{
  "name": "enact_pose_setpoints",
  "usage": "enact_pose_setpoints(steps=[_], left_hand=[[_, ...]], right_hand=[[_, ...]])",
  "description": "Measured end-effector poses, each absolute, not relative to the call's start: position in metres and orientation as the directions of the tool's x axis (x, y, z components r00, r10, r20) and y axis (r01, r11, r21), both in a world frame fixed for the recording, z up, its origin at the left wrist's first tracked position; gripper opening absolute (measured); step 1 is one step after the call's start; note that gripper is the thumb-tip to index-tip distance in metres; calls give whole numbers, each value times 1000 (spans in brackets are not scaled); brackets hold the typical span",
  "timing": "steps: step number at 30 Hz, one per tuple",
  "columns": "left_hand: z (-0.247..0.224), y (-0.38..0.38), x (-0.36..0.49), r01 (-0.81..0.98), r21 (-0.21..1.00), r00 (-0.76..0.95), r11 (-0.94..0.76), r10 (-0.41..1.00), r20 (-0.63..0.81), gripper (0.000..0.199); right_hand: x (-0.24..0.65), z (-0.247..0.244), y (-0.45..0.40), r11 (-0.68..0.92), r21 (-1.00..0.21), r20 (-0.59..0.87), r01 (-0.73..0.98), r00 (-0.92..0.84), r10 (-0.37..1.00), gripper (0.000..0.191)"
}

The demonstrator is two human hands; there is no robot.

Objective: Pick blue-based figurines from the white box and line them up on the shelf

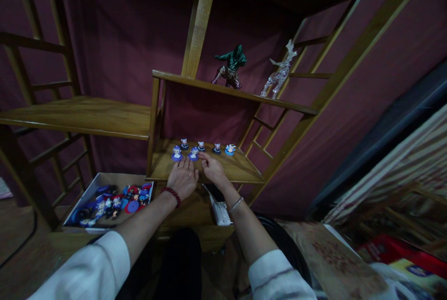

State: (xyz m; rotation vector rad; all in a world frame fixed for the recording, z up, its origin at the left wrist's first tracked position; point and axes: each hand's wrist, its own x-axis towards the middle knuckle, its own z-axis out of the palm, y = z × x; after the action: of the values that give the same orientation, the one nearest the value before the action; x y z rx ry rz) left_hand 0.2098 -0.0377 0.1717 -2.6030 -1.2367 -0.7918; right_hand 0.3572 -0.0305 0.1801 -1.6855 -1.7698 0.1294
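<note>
Several small figurines on round bases stand on the lower wooden shelf (230,169). In front are two purple-and-white ones, the left figurine (176,153) and the right figurine (193,153). My left hand (183,179), wearing a red bead bracelet, lies palm down with its fingers stretched, tips just before these two. At the right figurine's edge, my right hand (212,168) has thumb and index finger close together, seemingly on its base. Behind them stand dark-based figurines, one (184,144) at left, one (201,146) in the middle, one (217,148) farther right, plus a blue-based figurine (230,149).
An open cardboard box (101,180) full of small figurines sits at lower left. A phone-like dark object (214,193) and a white packet (221,214) lie below my right hand. On the upper shelf stand a green-brown statue (230,67) and a clear statue (278,74).
</note>
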Motion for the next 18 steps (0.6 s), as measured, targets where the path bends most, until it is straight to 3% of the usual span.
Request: enact_pose_setpoints(steps=[18], left_hand=[[170, -40, 212, 773, 126, 470, -622, 695, 544, 48]], right_hand=[[356, 181, -31, 137, -459, 398, 878, 65, 915, 43]])
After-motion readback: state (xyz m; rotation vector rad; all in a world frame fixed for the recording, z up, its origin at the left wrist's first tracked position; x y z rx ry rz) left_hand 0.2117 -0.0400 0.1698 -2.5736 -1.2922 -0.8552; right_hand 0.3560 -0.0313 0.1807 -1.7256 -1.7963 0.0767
